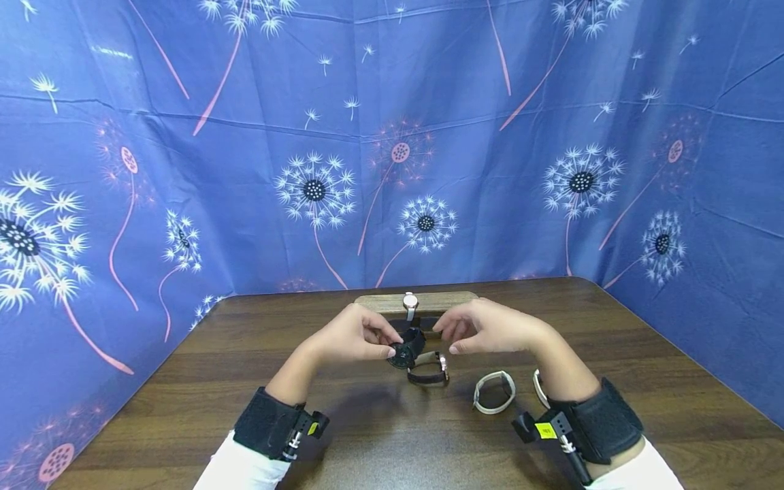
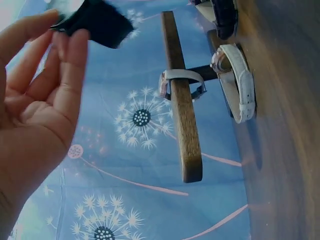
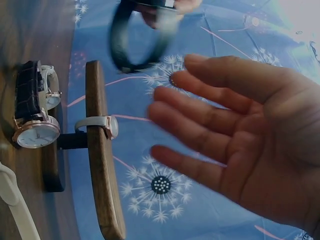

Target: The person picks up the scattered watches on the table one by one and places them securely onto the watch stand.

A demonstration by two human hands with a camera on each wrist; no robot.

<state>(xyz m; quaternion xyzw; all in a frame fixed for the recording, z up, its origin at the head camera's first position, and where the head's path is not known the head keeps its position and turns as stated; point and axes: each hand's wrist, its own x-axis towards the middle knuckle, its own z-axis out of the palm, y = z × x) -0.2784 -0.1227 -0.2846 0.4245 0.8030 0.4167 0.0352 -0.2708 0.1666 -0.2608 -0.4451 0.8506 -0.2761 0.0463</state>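
Observation:
My left hand point(image 1: 358, 335) pinches a black wristwatch point(image 1: 401, 356) by its case, between thumb and fingertips. Its closed black strap loops to the right, seen as a ring in the right wrist view. On the other side, my right hand point(image 1: 490, 328) is apart from the watch, fingers loosely bent and holding nothing. Behind both hands stands a watch stand with a wooden bar point(image 1: 380, 303). A small white-strapped watch point(image 1: 410, 301) is looped around the bar's middle. Below the black watch, a dark-strapped watch with a rose-gold case point(image 3: 37, 132) lies on the table.
A white-strapped watch point(image 1: 477, 400) lies on the brown wooden table point(image 1: 380, 449), right of the dark-strapped one. Another white strap point(image 1: 539, 389) is partly hidden by the right forearm. A blue dandelion-print cloth point(image 1: 490, 252) hangs behind the table.

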